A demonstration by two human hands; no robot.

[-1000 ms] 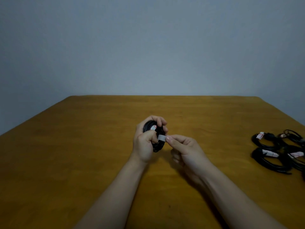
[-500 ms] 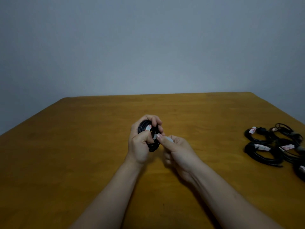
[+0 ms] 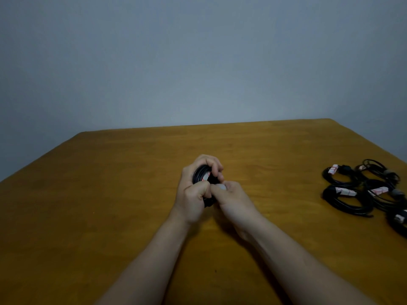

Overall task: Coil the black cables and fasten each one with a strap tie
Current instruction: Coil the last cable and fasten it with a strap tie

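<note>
**Item 1. Small coil of thin black round cable** (image 3: 200, 175). Location: middle of the table, lifted off the top, inside the left hand. It is held on edge with the loops bunched together, presumably so the turns cannot spring apart while the tie goes on.

**Item 2. Left hand** (image 3: 192, 195). The fingers curl over the far rim of the coil and the thumb folds across its near side, a firm wrap-around hold on the cable. The forearm reaches in from the near edge with the wrist roughly straight.

**Item 3. Narrow pale strap tie with red marking** (image 3: 207, 176). One stretch lies across the coil under the left fingertips, and a pale end shows at the right hand. How far round it is wound cannot be made out.

**Item 4. Right hand** (image 3: 234, 200). It is set close against the left hand, touching it. The thumb and forefinger pinch the strap's pale end, and the other fingers are tucked under. The pose reads as drawing the tie snug against the bundle. Judged mid-fastening, not yet closed.

**Item 5. Finished black cable coils** (image 3: 348, 200). Several lie flat at the right of the table, overlapping, each crossed by a pale-and-red strap (image 3: 346, 191). They sit well apart from the hands, likely a done pile kept out of the working space. The count is uncertain because the frame edge cuts the group.

**Item 6. Brown wooden table** (image 3: 110, 194). Bears all of the above.

**Item 7. Plain grey wall** (image 3: 198, 62). Behind the table's far edge.
</note>
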